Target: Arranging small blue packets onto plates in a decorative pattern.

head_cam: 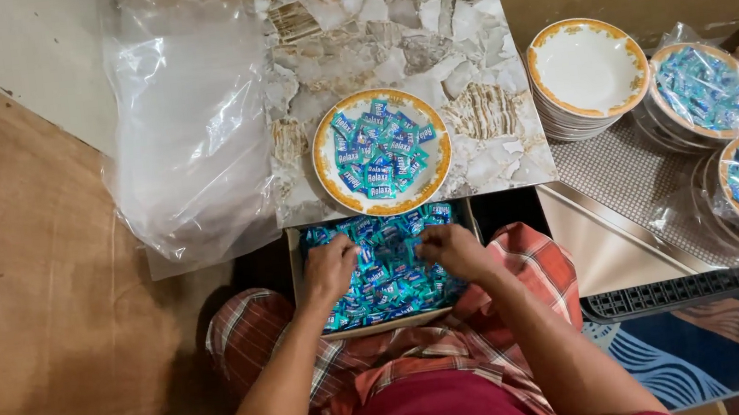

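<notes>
Head view, looking straight down: a seated person in a checked sarong works both hands into a shallow cardboard box (346, 324) of blue-and-teal wrapped candies (387, 280) at lower centre of the frame, the box resting across the lap. The left hand (331, 269) lies knuckles-up on the heap at the box's left, fingers curled down into the wrappers and pressed close together; whether it has closed on any candies cannot be told, since the fingertips are buried. The right hand (452, 249) sits at the box's upper right, fingers bunched and bent as if pinching a few wrappers, though the catch itself is hidden under the hand.

Just above the box, at centre frame, a white plate with an orange-gold rim (327, 180) rests on a marble-patterned slab (387, 38) and already carries a mound of the same candies. By the look of it, the step in hand is gathering sweets from the box; the next move would call for a firm, closed scoop and a short lift upward to the plate without spilling over the box wall.

At upper right stands a stack of empty matching plates (589, 71), and further right 2 filled plates wrapped in clear plastic (708, 88). A pile of clear plastic bags (189, 126) lies at upper left.
</notes>
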